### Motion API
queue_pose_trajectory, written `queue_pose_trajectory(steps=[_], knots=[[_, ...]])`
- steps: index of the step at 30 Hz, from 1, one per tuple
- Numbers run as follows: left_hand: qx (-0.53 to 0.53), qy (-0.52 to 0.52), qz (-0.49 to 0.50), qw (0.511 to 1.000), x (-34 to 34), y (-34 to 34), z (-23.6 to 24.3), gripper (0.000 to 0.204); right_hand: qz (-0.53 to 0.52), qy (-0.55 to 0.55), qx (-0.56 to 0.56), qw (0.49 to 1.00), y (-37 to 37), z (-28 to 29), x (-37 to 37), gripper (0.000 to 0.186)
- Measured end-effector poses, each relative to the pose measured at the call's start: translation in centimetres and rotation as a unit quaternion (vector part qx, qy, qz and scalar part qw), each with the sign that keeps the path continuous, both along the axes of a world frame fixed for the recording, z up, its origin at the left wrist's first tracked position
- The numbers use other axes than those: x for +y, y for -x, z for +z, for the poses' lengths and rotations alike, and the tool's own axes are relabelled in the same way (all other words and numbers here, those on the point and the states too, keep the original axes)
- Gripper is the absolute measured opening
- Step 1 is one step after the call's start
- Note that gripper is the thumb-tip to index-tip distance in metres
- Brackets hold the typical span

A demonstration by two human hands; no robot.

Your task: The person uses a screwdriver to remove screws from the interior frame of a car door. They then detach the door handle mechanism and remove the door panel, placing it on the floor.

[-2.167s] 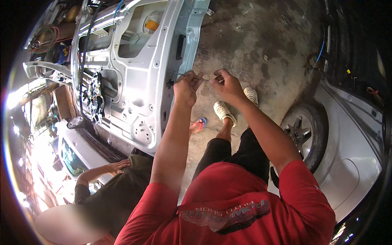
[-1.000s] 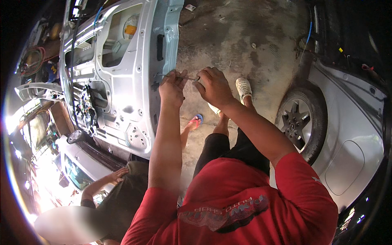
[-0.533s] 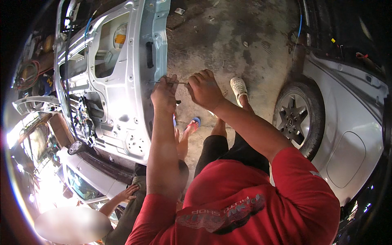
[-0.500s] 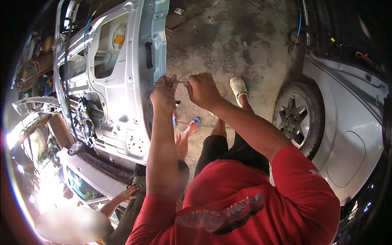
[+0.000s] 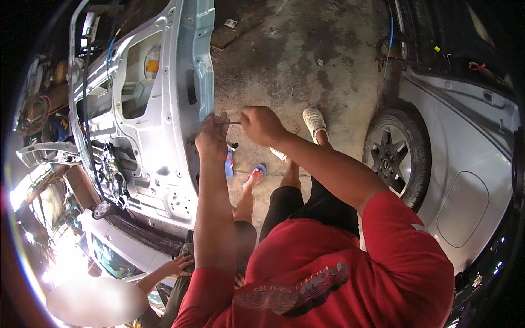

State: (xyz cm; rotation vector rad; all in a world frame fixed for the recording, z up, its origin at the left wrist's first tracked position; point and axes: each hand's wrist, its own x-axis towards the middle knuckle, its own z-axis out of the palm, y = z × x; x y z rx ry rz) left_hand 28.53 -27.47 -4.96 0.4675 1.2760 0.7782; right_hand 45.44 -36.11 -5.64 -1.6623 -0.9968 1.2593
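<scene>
Left hand (image 5: 211, 138): loosely grasping 1 thin rod (image 5: 233, 123), likely to steady it | right hand (image 5: 263, 126): clenched at rod's outer end, likely for control | rod: spans the 2 hands, crosswise to edge of silver door panel (image 5: 154, 134); tip contact unclear

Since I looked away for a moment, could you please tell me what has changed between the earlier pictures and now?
The view has shifted: the door sits further left. The right hand has curled more closed at the rod's end, and a second flip-flop has come into view. The left hand stays on the rod, by the door.
</scene>
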Motion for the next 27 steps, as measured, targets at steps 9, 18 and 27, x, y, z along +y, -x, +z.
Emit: queue_pose_trajectory(steps=[9,18,27], knots=[[-0.03,0.003,0.011,0.999,0.0,0.4,0.0,0.024,0.004,-0.033,-0.091,0.995,-0.1,-1.8,-0.9,0.026],[-0.026,-0.011,-0.021,0.999,0.8,1.0,-0.6,0.022,0.039,-0.288,-0.398,0.87,-1.9,0.1,-1.8,0.026],[-0.058,0.006,-0.028,0.998,1.4,1.9,-1.2,0.024,-0.082,0.23,0.441,0.864,0.0,0.8,0.6,0.031]])
